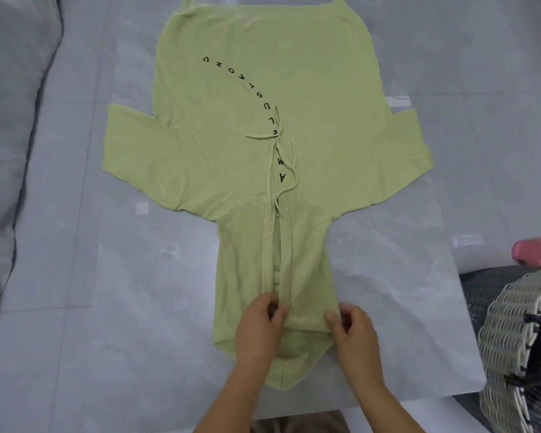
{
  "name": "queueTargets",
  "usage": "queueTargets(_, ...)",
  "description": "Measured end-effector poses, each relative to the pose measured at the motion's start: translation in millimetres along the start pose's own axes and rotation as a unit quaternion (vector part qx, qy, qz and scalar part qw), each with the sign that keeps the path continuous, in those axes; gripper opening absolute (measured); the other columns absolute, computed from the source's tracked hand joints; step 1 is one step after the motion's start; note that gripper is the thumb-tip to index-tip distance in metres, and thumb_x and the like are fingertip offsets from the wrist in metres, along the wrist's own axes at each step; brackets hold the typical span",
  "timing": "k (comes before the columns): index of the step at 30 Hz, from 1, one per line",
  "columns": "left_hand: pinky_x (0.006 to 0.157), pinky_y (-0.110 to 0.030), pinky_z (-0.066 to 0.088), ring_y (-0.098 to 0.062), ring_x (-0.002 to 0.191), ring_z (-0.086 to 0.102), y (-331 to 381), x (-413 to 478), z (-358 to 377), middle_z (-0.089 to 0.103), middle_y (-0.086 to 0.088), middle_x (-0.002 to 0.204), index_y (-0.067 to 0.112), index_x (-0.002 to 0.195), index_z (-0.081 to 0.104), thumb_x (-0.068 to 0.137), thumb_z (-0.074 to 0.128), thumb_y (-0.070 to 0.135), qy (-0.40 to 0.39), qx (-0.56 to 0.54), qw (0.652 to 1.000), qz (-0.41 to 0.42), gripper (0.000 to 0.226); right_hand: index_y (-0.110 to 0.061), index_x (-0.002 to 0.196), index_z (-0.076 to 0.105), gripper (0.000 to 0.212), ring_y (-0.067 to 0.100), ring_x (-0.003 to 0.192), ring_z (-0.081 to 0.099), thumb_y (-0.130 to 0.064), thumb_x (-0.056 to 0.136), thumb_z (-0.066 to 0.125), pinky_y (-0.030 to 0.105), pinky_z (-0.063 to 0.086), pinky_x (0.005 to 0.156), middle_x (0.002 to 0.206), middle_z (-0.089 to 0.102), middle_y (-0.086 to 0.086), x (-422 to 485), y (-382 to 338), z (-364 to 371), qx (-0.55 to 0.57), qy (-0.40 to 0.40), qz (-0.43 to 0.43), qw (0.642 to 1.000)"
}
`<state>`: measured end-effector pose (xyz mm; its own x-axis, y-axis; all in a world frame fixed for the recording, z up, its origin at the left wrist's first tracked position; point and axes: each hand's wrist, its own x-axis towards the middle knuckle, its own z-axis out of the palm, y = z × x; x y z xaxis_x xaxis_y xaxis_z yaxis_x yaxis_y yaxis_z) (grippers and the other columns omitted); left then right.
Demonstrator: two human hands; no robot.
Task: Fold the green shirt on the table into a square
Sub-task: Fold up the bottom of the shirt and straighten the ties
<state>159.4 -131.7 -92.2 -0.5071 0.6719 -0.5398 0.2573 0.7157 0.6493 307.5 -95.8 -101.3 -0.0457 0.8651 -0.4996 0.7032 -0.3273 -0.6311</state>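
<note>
Pinching the near edge of the hood (306, 270), the left hand (258, 329) and right hand (355, 334) hold the green shirt (263, 120), spread flat on the counter (388, 292), where an uneven pull could skew the hood or bunch its loose drawstrings (289, 164) into the fold.

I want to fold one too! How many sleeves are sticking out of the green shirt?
2. On the green shirt, the left sleeve spreads flat at the picture's left, the right sleeve at its right. Both lie on the table; neither is hidden.
</note>
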Motion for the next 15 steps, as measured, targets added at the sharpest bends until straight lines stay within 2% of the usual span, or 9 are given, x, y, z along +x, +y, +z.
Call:
queueTargets(2,0.061,-0.023,0.036,-0.015,0.072,0.054,-3.0,-3.8,-2.5,0.053,0.009,0.071,0.018,0.082,0.052,0.09,0.055,0.021,0.026,0.0,1.0,-0.007,0.008,-0.011,0.071,0.06,0.021,0.02,0.068,0.056,-0.026,0.086,0.061,0.028,0.044,0.064,0.068,0.061,0.001,-0.1,1.7,-3.9,0.022,-0.018,0.039,0.999)
queueTargets(3,0.061,-0.025,0.037,-0.016,0.072,0.054,-2.8,-6.0,-3.8,0.053,0.008,0.072,0.018,0.083,0.05,0.091,0.052,0.022,0.033,0.033,0.999,-0.005,0.009,-0.01,0.065,0.057,0.026,0.02,0.062,0.052,-0.024,0.086,0.062,0.021,0.039,0.057,0.058,0.057,-0.004,-2.7,4.8,-5.8,0.036,-0.013,0.052,0.998)
queueTargets(5,0.064,-0.029,0.038,-0.017,0.073,0.053,-0.9,-10.2,-2.1,0.052,0.006,0.079,0.018,0.09,0.044,0.092,0.047,0.027,0.005,0.126,0.992,0.013,0.009,-0.016,0.055,0.05,0.034,0.019,0.055,0.044,-0.023,0.085,0.063,0.02,0.033,0.05,0.046,0.047,-0.006,-10.7,14.3,-7.8,0.036,-0.002,0.073,0.997)
queueTargets(8,0.063,-0.028,0.035,-0.021,0.08,0.054,12.8,-1.6,0.1,0.051,0.003,0.098,0.018,0.109,0.044,0.089,0.048,0.022,0.004,0.215,0.974,0.067,0.021,-0.022,0.05,0.038,0.044,0.015,0.053,0.043,-0.033,0.087,0.058,0.031,0.033,0.053,0.047,0.043,-0.002,-12.4,18.4,-9.3,-0.034,-0.017,0.072,0.997)
queueTargets(10,0.058,-0.029,0.042,-0.023,0.076,0.06,20.4,13.6,3.2,0.058,-0.003,0.095,0.015,0.112,0.049,0.078,0.053,0.012,0.069,0.229,0.953,0.188,0.034,-0.02,0.057,0.039,0.041,0.014,0.058,0.048,-0.043,0.09,0.05,0.031,0.032,0.052,0.054,0.047,-0.002,-5.8,8.2,-12.6,-0.097,-0.02,0.055,0.994)
queueTargets(11,0.061,-0.03,0.047,-0.024,0.079,0.062,24.7,23.9,6.4,0.063,-0.004,0.097,0.016,0.113,0.05,0.074,0.05,0.012,0.091,0.241,0.93,0.261,0.039,-0.019,0.061,0.042,0.04,0.013,0.061,0.051,-0.046,0.091,0.046,0.029,0.031,0.05,0.058,0.051,-0.003,-0.7,1.6,-14.2,-0.118,-0.015,0.046,0.992)
queueTargets(12,0.072,-0.031,0.05,-0.024,0.091,0.064,30.8,36.3,9.9,0.066,-0.005,0.105,0.017,0.116,0.05,0.073,0.045,0.014,0.093,0.26,0.908,0.316,0.044,-0.019,0.066,0.045,0.038,0.013,0.063,0.052,-0.047,0.092,0.042,0.028,0.031,0.05,0.063,0.053,-0.004,4.8,-3.8,-15.2,-0.125,-0.005,0.041,0.991)
queueTargets(14,0.096,-0.035,0.039,-0.024,0.114,0.059,41.5,63.7,20.0,0.062,-0.005,0.125,0.016,0.124,0.051,0.076,0.04,0.015,0.048,0.294,0.876,0.38,0.049,-0.021,0.075,0.048,0.031,0.016,0.069,0.055,-0.046,0.093,0.041,0.029,0.035,0.053,0.07,0.057,-0.005,12.3,-7.5,-13.2,-0.124,0.007,0.038,0.992)
queueTargets(15,0.101,-0.037,0.031,-0.024,0.12,0.055,44.3,75.3,23.8,0.059,-0.005,0.13,0.015,0.126,0.053,0.08,0.039,0.018,0.02,0.313,0.863,0.395,0.049,-0.023,0.075,0.049,0.028,0.016,0.071,0.056,-0.043,0.093,0.042,0.029,0.036,0.056,0.073,0.058,-0.005,12.2,-5.7,-10.5,-0.13,0.01,0.035,0.991)
